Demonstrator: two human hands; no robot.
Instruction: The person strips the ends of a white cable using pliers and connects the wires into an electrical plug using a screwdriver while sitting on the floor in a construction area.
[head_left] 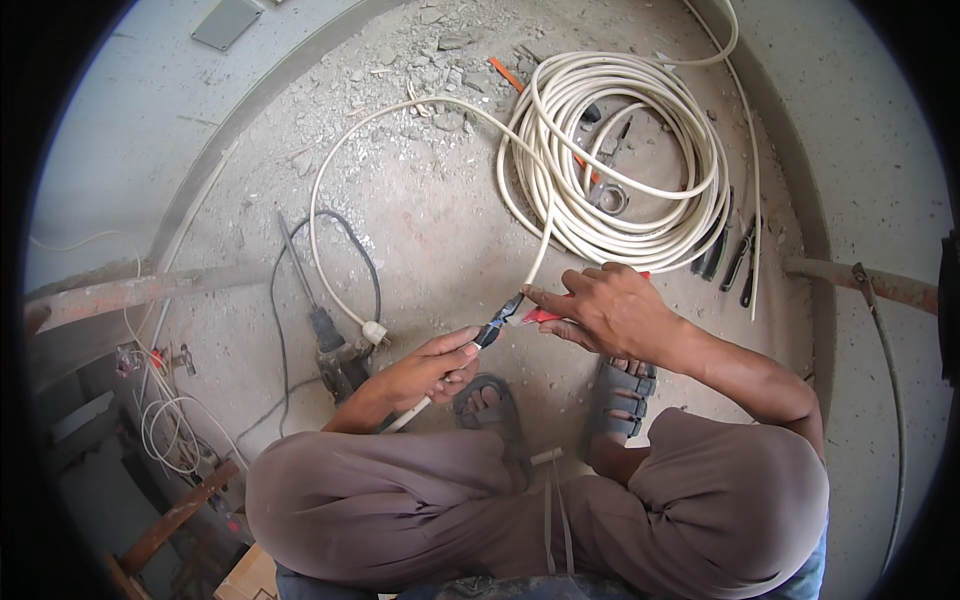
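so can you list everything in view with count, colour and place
dark piece: 1, black and blue, centre
red tool: 1, red, centre
cable coil: 1, cream, floor ahead
plug: 1, cream, floor left
power tool: 1, dark, floor left
hand tools: several, black, right of coil
ring part: 1, grey, inside coil
rubble: uncounted, grey, far floor
wires: several, white, far left
pipes: 2, reddish, either side
wall plate: 1, grey, upper left
carton: 1, brown, bottom left
sandals: 2, grey, below centre
trousers: 1 pair, brown, bottom
left hand: 1, bare, centre
right hand: 1, bare, centre
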